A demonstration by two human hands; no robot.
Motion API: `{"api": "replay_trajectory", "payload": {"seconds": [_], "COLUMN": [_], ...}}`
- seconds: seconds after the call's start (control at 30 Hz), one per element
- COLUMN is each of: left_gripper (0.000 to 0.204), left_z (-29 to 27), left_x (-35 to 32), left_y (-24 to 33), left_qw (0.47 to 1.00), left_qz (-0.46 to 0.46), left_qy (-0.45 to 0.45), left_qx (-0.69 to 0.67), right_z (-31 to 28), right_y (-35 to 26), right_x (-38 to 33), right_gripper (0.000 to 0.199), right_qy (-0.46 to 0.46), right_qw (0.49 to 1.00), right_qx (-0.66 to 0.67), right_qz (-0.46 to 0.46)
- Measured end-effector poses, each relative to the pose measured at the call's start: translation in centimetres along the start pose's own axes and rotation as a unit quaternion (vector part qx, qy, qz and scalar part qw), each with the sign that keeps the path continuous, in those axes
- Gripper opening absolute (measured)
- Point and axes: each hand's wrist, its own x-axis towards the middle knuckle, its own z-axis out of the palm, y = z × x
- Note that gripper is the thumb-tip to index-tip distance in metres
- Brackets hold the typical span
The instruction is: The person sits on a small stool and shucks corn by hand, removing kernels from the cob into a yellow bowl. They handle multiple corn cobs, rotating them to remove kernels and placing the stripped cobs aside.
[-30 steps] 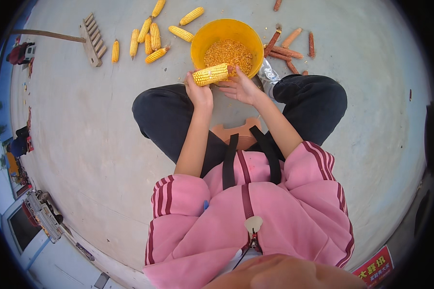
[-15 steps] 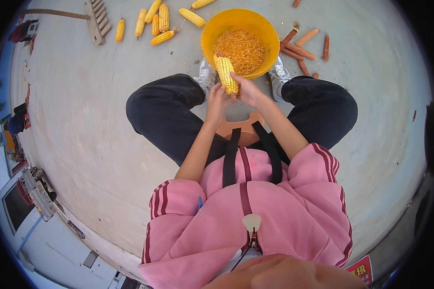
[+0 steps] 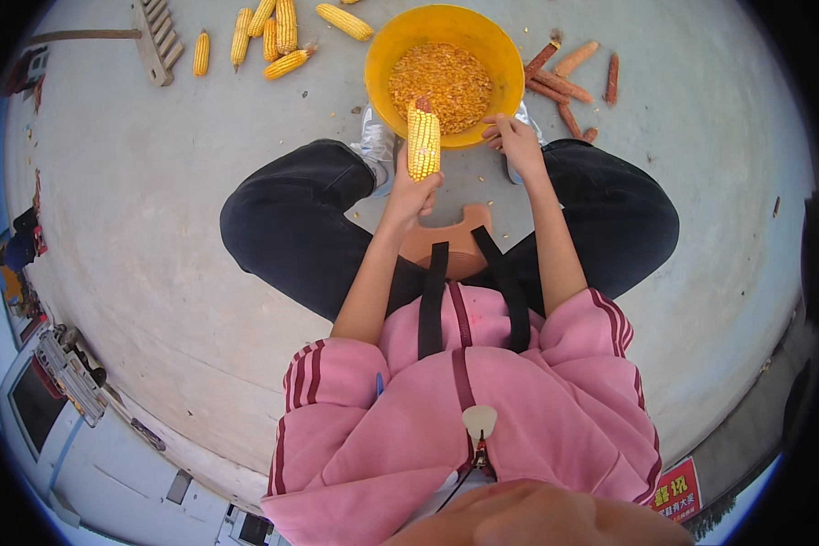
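My left hand (image 3: 413, 189) is closed around the lower end of a yellow ear of corn (image 3: 424, 146). The ear stands nearly upright, its reddish-brown tip over the near rim of a yellow bucket (image 3: 511, 64). Inside the bucket lies a heap of loose corn kernels (image 3: 441, 82). At the bucket's near right edge, apart from the ear, is my right hand (image 3: 517, 146). Its fingers are loosely bent and point left, with gaps between them; I see nothing held there.
Several whole ears of corn (image 3: 285, 27) lie at the far left, beside a wooden rake-like tool (image 3: 155, 45). Stripped reddish cobs (image 3: 562, 86) are piled right of the bucket. A light-brown plastic stool (image 3: 441, 246) shows between my legs, with stray kernels on the concrete floor (image 3: 191, 209).
My right hand has let go of the ear of corn and moved right, toward the bucket's side. The left hand keeps the ear, now turned more upright.
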Motion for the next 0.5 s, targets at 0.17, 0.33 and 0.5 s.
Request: {"api": "replay_trajectory", "payload": {"seconds": [0.17, 0.33, 0.5], "left_gripper": [0.083, 0.083, 0.083], "left_z": [1.2, 2.4, 2.8], "left_x": [-0.2, -0.1, 0.2], "left_y": [0.2, 0.6, 0.7], "left_qw": [0.998, 0.999, 0.997], "left_qz": [0.027, 0.029, 0.000], "left_qy": [0.032, 0.036, 0.072], "left_qx": [0.041, 0.018, 0.013], "right_z": [-6.4, -11.4, -9.7], "right_y": [4.9, 16.2, 16.3], "right_x": [8.5, 18.9, 22.9], "right_gripper": [0.029, 0.037, 0.044], "right_qy": [0.193, 0.217, 0.256], "right_qw": [0.958, 0.958, 0.945], "right_qx": [0.175, -0.083, -0.152], "right_qz": [0.121, 0.171, 0.138]}}
